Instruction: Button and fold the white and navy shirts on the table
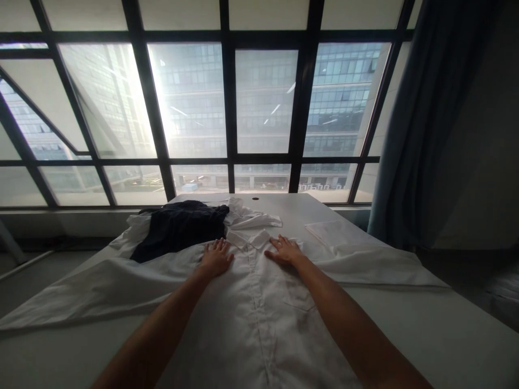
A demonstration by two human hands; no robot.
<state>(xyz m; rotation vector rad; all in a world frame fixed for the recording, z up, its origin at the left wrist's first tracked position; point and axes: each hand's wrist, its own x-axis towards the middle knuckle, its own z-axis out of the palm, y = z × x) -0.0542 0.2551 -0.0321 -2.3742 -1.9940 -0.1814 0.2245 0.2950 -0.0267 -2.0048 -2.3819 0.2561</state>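
A white button-up shirt [243, 324] lies front side up on the table, its collar [248, 239] pointing away from me and its sleeves stretched out to both sides. On the shoulder left of the collar rests my left hand [218, 256], flat with the fingers apart. My right hand [285, 251] lies spread on the opposite shoulder, just right of the collar. Neither hand grips the cloth. Down the middle runs the button placket, and a chest pocket shows beside my right forearm. My forearms cover parts of the shirt's sides.
Dark clothing [182, 224] is heaped at the back left, with more white clothing [253, 216] beside it. A flat, pale packet [334, 233] lies at the back right. The white table [292, 204] reaches toward large windows; a blue curtain [413, 162] hangs at right.
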